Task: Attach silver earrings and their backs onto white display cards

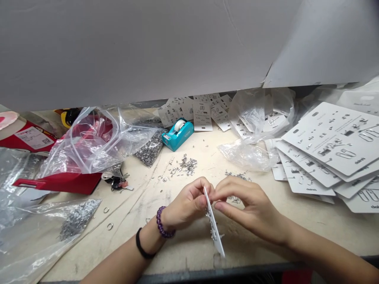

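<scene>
My left hand (188, 203) grips the top end of a white earring card (218, 238), which I see nearly edge-on. Small metal earrings stick out from both sides of the card. On its right side, my right hand (251, 207) has thumb and fingers pinched together against the upper edge; whatever tiny piece is between them is hidden. Beyond my hands lies a heap of small silver earring backs (188, 165). More metal pieces (237, 174) lie behind my right hand, partly covered by it.
Fanned earring cards (349, 136) are stacked at right, beside a crumpled clear bag (248, 154). A teal tape dispenser (178, 135) stands at the back. Bags of metal pieces (149, 148), a red scoop-like tray (65, 182) and keys (117, 182) crowd the left. A white panel (148, 51) overhangs the back.
</scene>
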`<state>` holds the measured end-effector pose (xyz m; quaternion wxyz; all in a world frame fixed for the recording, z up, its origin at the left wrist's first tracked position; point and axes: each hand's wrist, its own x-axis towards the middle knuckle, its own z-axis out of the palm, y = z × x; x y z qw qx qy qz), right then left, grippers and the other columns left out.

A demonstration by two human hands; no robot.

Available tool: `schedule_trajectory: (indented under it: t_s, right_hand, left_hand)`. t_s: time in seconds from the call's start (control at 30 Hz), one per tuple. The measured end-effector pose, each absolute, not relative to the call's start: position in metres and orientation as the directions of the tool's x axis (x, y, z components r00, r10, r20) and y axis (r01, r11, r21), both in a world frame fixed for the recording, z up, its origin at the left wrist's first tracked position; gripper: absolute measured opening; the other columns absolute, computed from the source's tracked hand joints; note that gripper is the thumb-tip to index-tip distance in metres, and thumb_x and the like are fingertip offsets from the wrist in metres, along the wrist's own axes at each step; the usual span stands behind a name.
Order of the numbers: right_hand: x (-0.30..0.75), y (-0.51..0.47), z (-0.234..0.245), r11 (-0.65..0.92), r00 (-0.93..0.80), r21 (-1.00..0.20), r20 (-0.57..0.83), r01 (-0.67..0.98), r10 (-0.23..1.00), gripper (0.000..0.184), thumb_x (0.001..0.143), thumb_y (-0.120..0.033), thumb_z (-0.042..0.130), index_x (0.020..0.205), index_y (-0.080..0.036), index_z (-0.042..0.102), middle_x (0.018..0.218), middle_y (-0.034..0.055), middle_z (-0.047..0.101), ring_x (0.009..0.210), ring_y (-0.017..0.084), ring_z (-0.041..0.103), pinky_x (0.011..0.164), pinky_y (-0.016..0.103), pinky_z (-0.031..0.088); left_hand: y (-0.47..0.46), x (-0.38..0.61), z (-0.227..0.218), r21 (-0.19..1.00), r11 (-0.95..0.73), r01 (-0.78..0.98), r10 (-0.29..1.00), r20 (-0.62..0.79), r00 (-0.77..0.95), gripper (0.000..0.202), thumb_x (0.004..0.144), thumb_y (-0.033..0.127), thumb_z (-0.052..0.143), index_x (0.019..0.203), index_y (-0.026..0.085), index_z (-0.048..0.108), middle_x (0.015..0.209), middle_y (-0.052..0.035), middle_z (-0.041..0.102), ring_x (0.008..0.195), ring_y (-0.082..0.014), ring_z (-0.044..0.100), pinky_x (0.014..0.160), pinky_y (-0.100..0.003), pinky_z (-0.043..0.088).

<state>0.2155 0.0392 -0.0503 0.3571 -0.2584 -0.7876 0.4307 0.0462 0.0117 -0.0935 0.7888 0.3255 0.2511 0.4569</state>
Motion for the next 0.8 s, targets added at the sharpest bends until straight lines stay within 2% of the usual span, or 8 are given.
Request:
schedule_trajectory:
  t_s: [0.13, 0.27, 0.37, 0.43, 0.53, 0.8]
  right_hand:
    - [0.232, 0.055, -0.042, 0.524, -0.632, -0.818, 0.279, 0.237, 0.723, 0.009, 0.082, -0.016, 0.054, 0.086, -0.018, 0.062, 0.075, 0.0016, 0.061, 0.069, 0.011, 0.055, 0.061, 0.025, 0.044]
    - [0.24, 0.062, -0.043, 0.692, -0.846, -0.624, 0.09, 0.363, 0.525, 0.012, 0.083, -0.017, 0.052, 0.082, -0.019, 0.063, 0.07, 0.0013, 0.057, 0.065, 0.012, 0.052, 0.056, 0.024, 0.038]
    - [0.234, 0.055, -0.052, 0.767, -0.896, -0.512, -0.01, 0.387, 0.445, 0.014, 0.083, -0.017, 0.05, 0.08, -0.019, 0.064, 0.072, 0.0023, 0.056, 0.065, 0.013, 0.05, 0.054, 0.025, 0.034]
    - [0.227, 0.05, -0.059, 0.802, -0.894, -0.436, -0.016, 0.408, 0.447, 0.017, 0.084, -0.018, 0.048, 0.078, -0.018, 0.063, 0.072, 0.0029, 0.056, 0.064, 0.013, 0.049, 0.052, 0.025, 0.032]
    - [0.221, 0.049, -0.066, 0.816, -0.859, -0.321, 0.017, 0.48, 0.512, 0.02, 0.086, -0.017, 0.045, 0.078, -0.018, 0.063, 0.07, 0.0032, 0.055, 0.062, 0.013, 0.047, 0.051, 0.026, 0.028]
    - [0.217, 0.046, -0.085, 0.859, -0.867, -0.21, 0.082, 0.468, 0.492, 0.02, 0.086, -0.017, 0.046, 0.071, -0.018, 0.058, 0.068, 0.0023, 0.052, 0.062, 0.013, 0.042, 0.049, 0.026, 0.022]
  left_hand:
    - [0.016, 0.046, -0.09, 0.697, 0.364, -0.618, 0.899, -0.089, 0.429, 0.026, 0.071, 0.031, 0.067, 0.07, 0.016, 0.045, 0.062, 0.0032, 0.04, 0.054, -0.0066, 0.031, 0.055, -0.019, 0.028]
    - [0.02, 0.044, -0.087, 0.605, 0.36, -0.711, 0.923, -0.121, 0.364, 0.028, 0.067, 0.035, 0.069, 0.069, 0.016, 0.049, 0.058, 0.0034, 0.039, 0.052, -0.0064, 0.031, 0.052, -0.018, 0.029]
    - [0.022, 0.042, -0.084, 0.539, 0.359, -0.762, 0.933, -0.179, 0.313, 0.025, 0.065, 0.03, 0.071, 0.069, 0.016, 0.051, 0.058, 0.0035, 0.039, 0.05, -0.0061, 0.032, 0.051, -0.016, 0.031]
    - [0.023, 0.041, -0.083, 0.492, 0.373, -0.787, 0.928, -0.209, 0.309, 0.021, 0.067, 0.027, 0.069, 0.068, 0.016, 0.051, 0.057, 0.0034, 0.039, 0.05, -0.006, 0.033, 0.05, -0.016, 0.032]
    - [0.025, 0.04, -0.084, 0.442, 0.391, -0.807, 0.919, -0.24, 0.314, 0.016, 0.071, 0.023, 0.063, 0.068, 0.016, 0.05, 0.057, 0.0032, 0.037, 0.05, -0.0059, 0.033, 0.05, -0.015, 0.034]
    - [0.024, 0.04, -0.079, 0.448, 0.386, -0.806, 0.92, -0.249, 0.302, 0.016, 0.068, 0.018, 0.063, 0.067, 0.015, 0.047, 0.057, 0.0032, 0.036, 0.051, -0.0057, 0.034, 0.05, -0.015, 0.035]
